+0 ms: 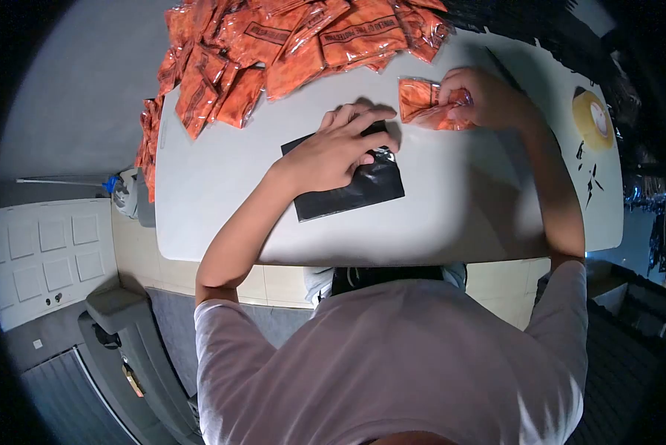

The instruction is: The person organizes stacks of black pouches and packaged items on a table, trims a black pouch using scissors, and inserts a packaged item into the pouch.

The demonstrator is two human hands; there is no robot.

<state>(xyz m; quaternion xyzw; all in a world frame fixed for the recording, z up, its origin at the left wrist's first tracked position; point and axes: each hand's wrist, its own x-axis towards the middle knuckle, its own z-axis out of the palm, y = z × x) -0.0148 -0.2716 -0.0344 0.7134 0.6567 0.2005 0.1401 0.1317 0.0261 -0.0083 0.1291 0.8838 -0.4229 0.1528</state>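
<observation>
On the white table [229,178] lies a flat black plastic bag [348,196], slightly turned. My left hand [340,144] rests on top of it with the fingers spread, covering much of its upper part. Light glints off a creased patch of the bag near my thumb. To the right, my right hand [481,96] has its fingers closed on the right end of an orange packet [420,100] in clear plastic wrap. The packet is close to the tabletop; whether it touches cannot be made out.
A large heap of similar orange packets [296,44] covers the back left of the table and hangs over its left side. Black plastic bags [526,22] are piled at the back right. A yellow round object [592,119] and small black scraps [591,182] lie toward the right edge.
</observation>
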